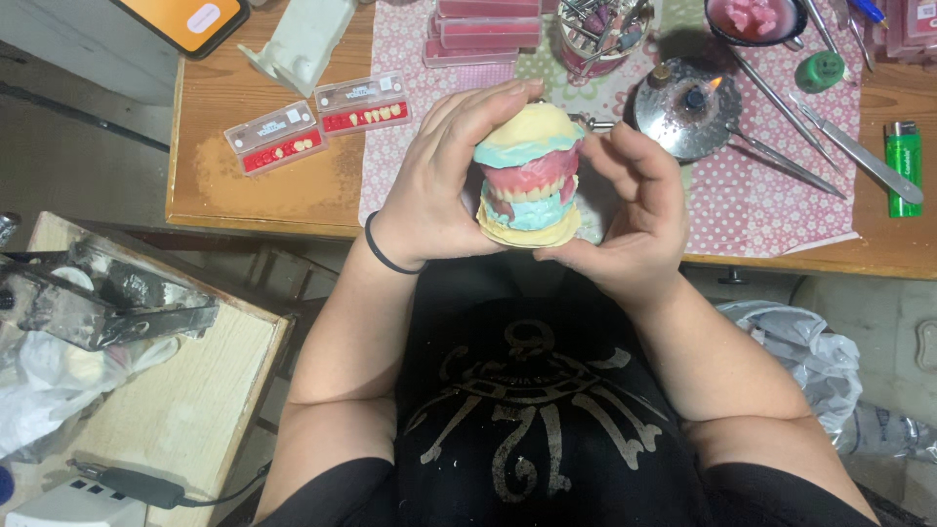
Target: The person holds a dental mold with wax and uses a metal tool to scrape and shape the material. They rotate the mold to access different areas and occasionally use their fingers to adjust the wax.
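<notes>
In the head view, the person's left hand point(439, 185) and right hand point(634, 210) together hold a dental model point(529, 176), a stack of pale yellow plaster casts with blue-green bases, pink wax gums and a row of teeth between them. The model is raised above the near edge of the wooden surface point(264, 185), in front of the person's chest. The left grip wraps its side, fingertips pressing on the top cast; the right grip is pinching the lower edge from the other side. Behind the hands, on a pink dotted cloth point(761, 210), stand a small lit burner point(691, 115) and several metal tools point(859, 161). Two clear boxes of artificial teeth point(317, 122) lie to the left, and a green lighter point(904, 166) lies at the far right.
</notes>
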